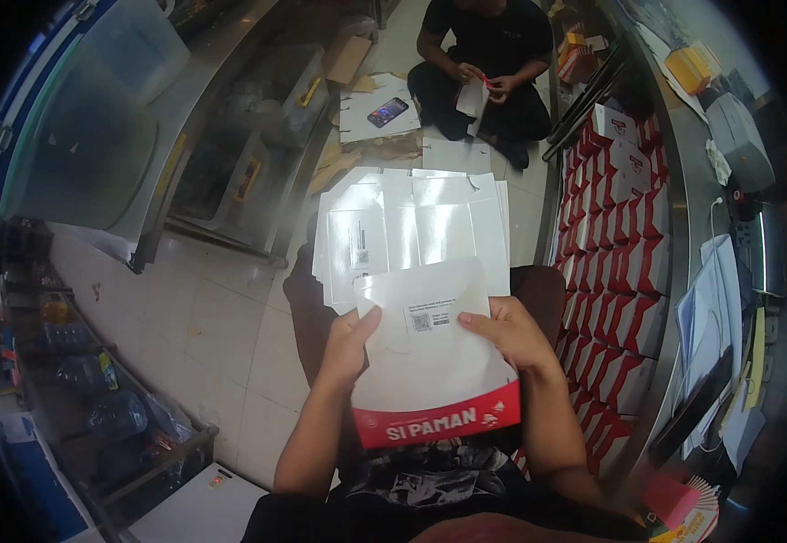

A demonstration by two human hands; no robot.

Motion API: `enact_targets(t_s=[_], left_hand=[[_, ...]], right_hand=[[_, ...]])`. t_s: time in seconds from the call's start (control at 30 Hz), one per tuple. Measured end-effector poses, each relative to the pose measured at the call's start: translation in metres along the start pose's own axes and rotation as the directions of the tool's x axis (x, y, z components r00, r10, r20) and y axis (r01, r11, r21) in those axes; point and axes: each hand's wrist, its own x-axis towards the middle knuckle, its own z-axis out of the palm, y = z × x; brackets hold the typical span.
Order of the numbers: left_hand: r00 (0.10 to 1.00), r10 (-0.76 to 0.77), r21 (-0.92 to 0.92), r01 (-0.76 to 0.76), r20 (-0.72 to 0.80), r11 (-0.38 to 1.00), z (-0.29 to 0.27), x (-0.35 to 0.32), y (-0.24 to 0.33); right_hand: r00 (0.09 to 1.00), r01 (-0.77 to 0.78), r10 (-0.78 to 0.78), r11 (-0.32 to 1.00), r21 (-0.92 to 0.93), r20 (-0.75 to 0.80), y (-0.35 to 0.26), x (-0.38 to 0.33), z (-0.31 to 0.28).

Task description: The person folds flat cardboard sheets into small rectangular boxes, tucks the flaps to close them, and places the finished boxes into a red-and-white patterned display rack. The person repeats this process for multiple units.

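Because the carton (434, 364) is broad, our left fingers (369, 320) and right fingers (481, 324) grip its left and right edges, seemingly for steadiness, nearer us than the stacked sheets (400, 222), which our legs (544, 288) probably support.

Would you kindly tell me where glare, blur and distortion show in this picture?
All in the head view: glare streaks the stacked sheets; the pink item at lower right is blurred; the steel edge at right bows; the held carton looks fairly sharp.
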Motion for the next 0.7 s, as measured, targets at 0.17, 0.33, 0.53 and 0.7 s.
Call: enact_targets(t_s=[0.17, 0.33, 0.53, 0.7], left_hand=[[0.988, 0.124, -0.001, -0.125, 0.093, 0.992, -0.001, 0.004, -0.006], [0.897, 0.323, -0.208, -0.269, 0.301, 0.94, 0.0, 0.0, -0.008], [0.898, 0.329, -0.031, -0.335, 0.291, 0.942, 0.016, -0.008, -0.004], [0.974, 0.226, -0.039, -0.226, 0.008, 0.973, 0.011, 0.008, -0.038]], right_hand=[[0.997, 0.042, -0.039, 0.998, 0.038, -0.061, -0.015, -0.005, -0.007], [0.928, 0.272, -0.242, 0.96, 0.071, -0.283, -0.007, -0.002, -0.014], [0.966, 0.122, -0.133, 0.99, -0.064, -0.22, 0.007, 0.009, -0.032], [0.726, 0.472, -0.318, 0.876, 0.104, -0.609, 0.029, 0.032, -0.013]])
